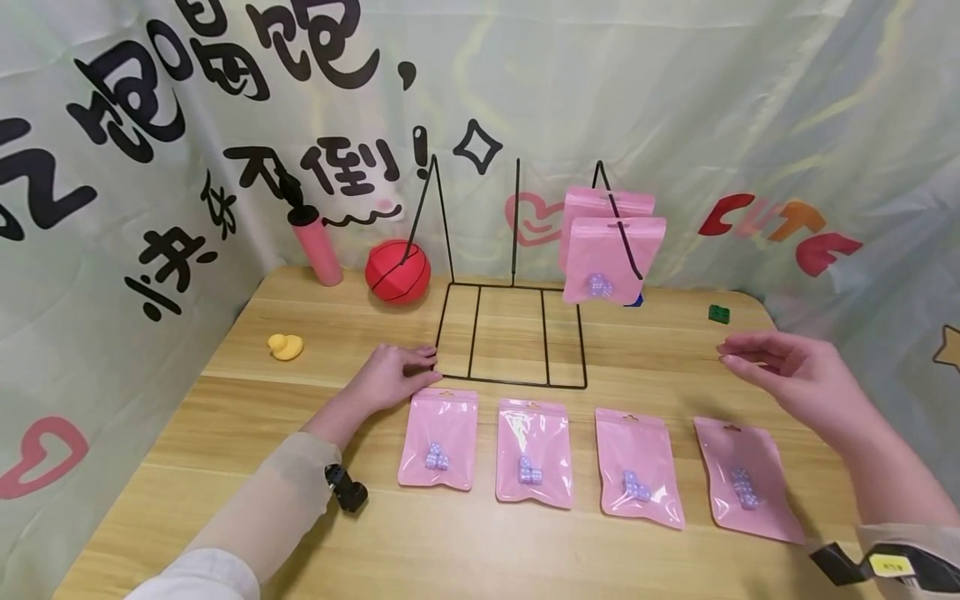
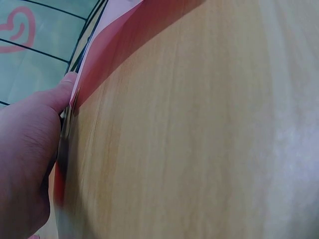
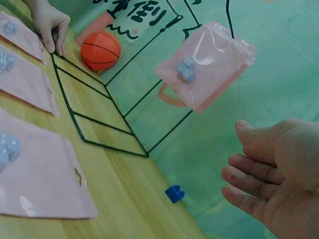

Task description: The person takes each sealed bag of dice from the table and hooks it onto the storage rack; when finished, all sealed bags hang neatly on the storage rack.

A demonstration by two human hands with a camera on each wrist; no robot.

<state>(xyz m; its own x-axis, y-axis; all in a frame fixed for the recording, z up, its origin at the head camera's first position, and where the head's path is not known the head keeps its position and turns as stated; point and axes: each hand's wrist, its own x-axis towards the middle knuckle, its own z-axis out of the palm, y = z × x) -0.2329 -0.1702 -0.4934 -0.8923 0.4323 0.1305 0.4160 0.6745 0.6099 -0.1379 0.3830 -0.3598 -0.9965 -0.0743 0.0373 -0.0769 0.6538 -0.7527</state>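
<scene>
— Hands over a table (image 1: 225, 350): from the head view, how do they stand?
— Left hand (image 1: 390, 377) presses the wire rack (image 1: 510, 333) base's corner; right hand (image 1: 787, 371) hovers relaxed, holding nothing, beside bare wood. Four pink pouches (image 1: 438, 437) line the near edge.
— Left wrist view?
— Blurred; fingers (image 2: 60, 94) touch a pouch edge.
— Right wrist view?
— Hanging pouch (image 3: 204, 67), blue block (image 3: 174, 193).
</scene>
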